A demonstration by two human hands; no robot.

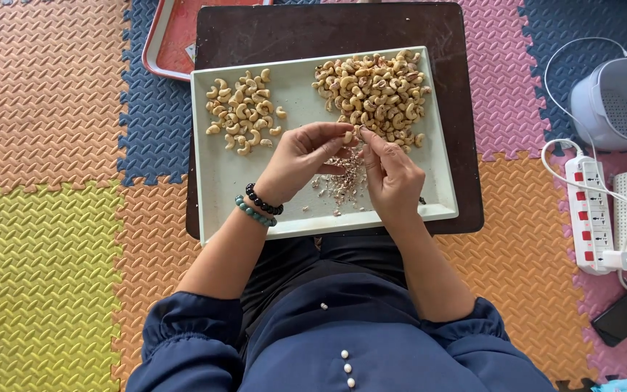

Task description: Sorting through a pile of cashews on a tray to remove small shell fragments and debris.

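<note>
A pale tray lies on a dark brown board in front of me. On its left is a small heap of peeled cashews. On its right is a bigger heap of cashews with brown skin. My left hand and my right hand meet over the tray's middle, pinching one cashew between the fingertips. Below them lies a scatter of skin flakes. My left wrist wears two bead bracelets.
Coloured foam mats cover the floor. A red tray sticks out behind the board. At the right are a grey basket, a white power strip with cables, and a black phone.
</note>
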